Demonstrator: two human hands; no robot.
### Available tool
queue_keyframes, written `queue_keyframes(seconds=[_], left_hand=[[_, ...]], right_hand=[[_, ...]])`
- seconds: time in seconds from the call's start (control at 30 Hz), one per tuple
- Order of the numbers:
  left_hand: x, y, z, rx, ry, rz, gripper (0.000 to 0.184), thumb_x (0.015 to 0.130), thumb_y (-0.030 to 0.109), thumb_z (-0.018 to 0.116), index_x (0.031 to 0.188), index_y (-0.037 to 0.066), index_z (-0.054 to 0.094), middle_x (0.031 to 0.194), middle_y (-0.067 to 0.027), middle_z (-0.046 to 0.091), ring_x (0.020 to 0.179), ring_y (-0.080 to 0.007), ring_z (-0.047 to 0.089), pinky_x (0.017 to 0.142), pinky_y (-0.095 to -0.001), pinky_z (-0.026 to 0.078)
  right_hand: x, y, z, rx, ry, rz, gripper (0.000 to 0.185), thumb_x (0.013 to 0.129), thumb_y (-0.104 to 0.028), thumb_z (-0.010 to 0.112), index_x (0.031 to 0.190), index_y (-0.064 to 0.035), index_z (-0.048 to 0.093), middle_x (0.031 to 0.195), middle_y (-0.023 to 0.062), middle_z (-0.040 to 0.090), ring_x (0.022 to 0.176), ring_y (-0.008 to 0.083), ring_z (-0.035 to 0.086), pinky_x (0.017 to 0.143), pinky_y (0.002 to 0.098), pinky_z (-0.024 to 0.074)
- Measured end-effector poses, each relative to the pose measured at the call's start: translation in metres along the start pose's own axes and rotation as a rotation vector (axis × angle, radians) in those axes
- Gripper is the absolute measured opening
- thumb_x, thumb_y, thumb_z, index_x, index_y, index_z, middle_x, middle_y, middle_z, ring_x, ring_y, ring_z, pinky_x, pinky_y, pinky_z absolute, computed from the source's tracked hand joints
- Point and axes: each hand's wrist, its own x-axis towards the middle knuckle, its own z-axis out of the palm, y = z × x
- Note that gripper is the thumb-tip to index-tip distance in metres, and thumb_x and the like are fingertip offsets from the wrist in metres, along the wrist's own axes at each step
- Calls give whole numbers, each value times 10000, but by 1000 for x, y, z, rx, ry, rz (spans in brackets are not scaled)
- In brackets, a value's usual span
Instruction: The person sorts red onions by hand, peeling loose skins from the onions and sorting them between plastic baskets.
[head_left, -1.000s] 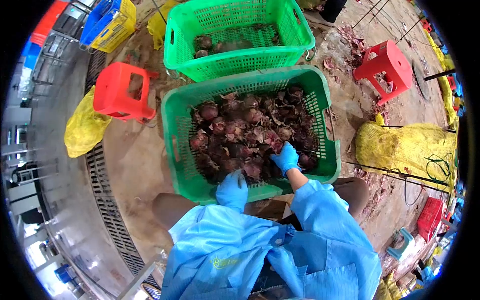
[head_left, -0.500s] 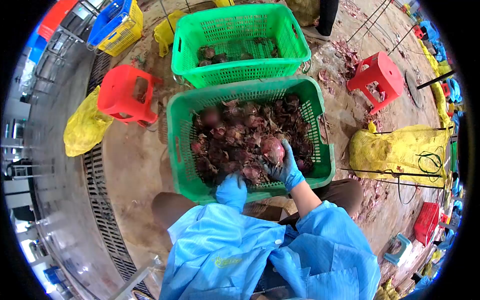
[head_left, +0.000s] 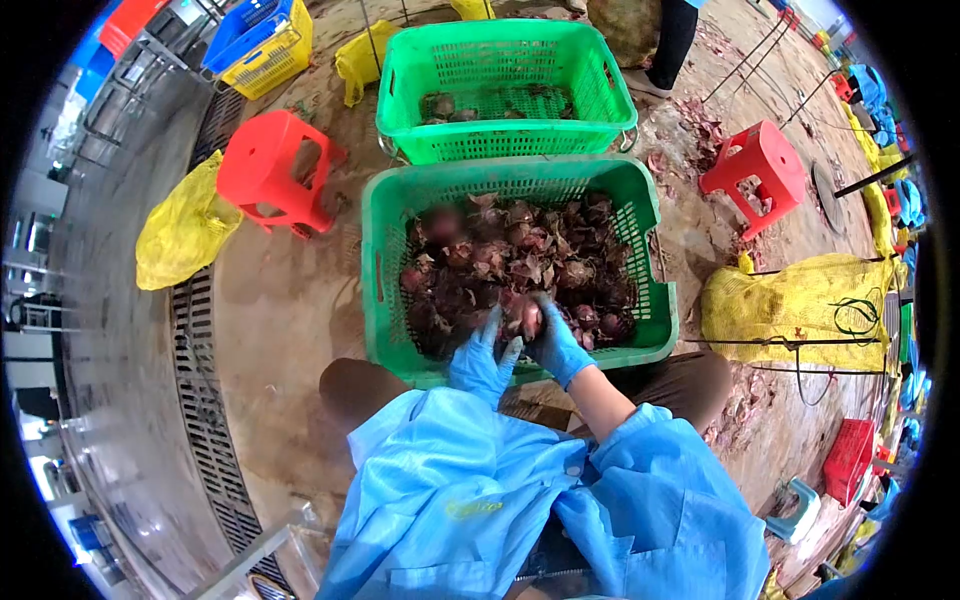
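A dark green basket [head_left: 374, 290] stands in front of my knees, filled with red onions [head_left: 490, 258] and loose dry skins. Over its near half, my right hand [head_left: 560, 345], in a blue glove, is wrapped round a reddish onion [head_left: 524, 316]. My left hand [head_left: 484, 362], also gloved in blue, is beside that onion with its fingers apart and nothing held in them. Whether its fingertips touch the onion is hard to tell.
Beyond the basket is a bright green crate [head_left: 505, 142] with a few onions. Red stools [head_left: 265, 165] stand left and right [head_left: 765, 170]. Yellow net bags [head_left: 185, 230] lie on both sides. A person's leg [head_left: 675, 45] shows at the top.
My right hand has lifted an onion from the pile and brought it left, towards my left hand. My left hand's fingers have spread. The view has shifted slightly.
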Motion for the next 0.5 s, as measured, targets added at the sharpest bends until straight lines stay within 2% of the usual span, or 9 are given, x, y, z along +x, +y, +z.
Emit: queue_keyframes(seconds=[0.03, 0.07, 0.13, 0.2, 0.27, 0.33, 0.4, 0.47, 0.5], left_hand=[[0, -3, 4, -6, 46, 74, 622, 837, 502, 502, 1362, 203, 353, 1161, -184, 548, 900, -375, 588, 771, -444, 473], [1, -6, 7, -12, 94, 148, 637, 832, 510, 505, 1355, 175, 364, 1128, -185, 563, 891, -369, 589, 767, -446, 469], [0, -5, 2, -64, 17, 59, 629, 829, 481, 528, 1354, 173, 371, 1099, -175, 579, 879, -364, 594, 753, -441, 471], [1, -7, 3, -164, 162, 80, 617, 831, 435, 551, 1354, 163, 369, 1023, -162, 611, 818, -353, 606, 699, -431, 479], [1, -14, 12, -88, 203, 129, 584, 845, 393, 546, 1350, 156, 373, 981, -158, 623, 783, -343, 611, 670, -424, 482], [1, -21, 21, 14, 263, 202, 543, 864, 345, 536, 1345, 151, 378, 951, -153, 633, 759, -332, 617, 650, -416, 486], [-1, -21, 20, -8, 245, 193, 524, 873, 332, 524, 1343, 152, 381, 977, -151, 630, 780, -329, 617, 670, -413, 487], [-3, -15, 14, -155, 154, 91, 505, 882, 320, 512, 1341, 154, 384, 1003, -150, 626, 801, -326, 618, 689, -410, 488], [-3, -13, 9, -259, 90, 12, 496, 886, 313, 506, 1340, 154, 386, 1016, -149, 624, 812, -325, 618, 698, -408, 489]], right_hand=[[6, 8, -1, -181, 82, 4, 507, 825, -514, 555, 1114, -99, 532, 941, 67, 594, 768, 220, 564, 735, 373, 482], [-1, 12, 10, -207, 90, 30, 499, 828, -511, 552, 1111, -101, 535, 941, 78, 591, 790, 226, 565, 740, 375, 483], [28, 35, -32, -186, 92, 47, 508, 828, -495, 560, 1140, -95, 530, 954, 90, 580, 878, 229, 559, 783, 369, 477], [15, 32, -21, -196, 30, 57, 518, 827, -480, 568, 1174, -100, 507, 978, 93, 572, 901, 230, 557, 804, 365, 470], [-10, 26, 3, -205, -27, 70, 533, 827, -465, 575, 1209, -104, 484, 1003, 95, 565, 925, 230, 555, 825, 360, 464], [-32, 25, 35, -419, 63, -197, 594, 821, -460, 583, 1281, -125, 414, 1072, 92, 542, 954, 234, 546, 851, 366, 451], [-8, 32, 10, -498, 67, -268, 610, 815, -479, 577, 1286, -134, 401, 1094, 90, 533, 964, 236, 542, 848, 371, 453], [-3, 32, 3, -574, 67, -341, 626, 809, -499, 570, 1292, -144, 388, 1115, 89, 524, 973, 238, 537, 845, 377, 454], [-7, 28, 6, -374, 57, -239, 639, 796, -523, 567, 1276, -135, 402, 1093, 89, 533, 932, 234, 548, 810, 372, 467]])
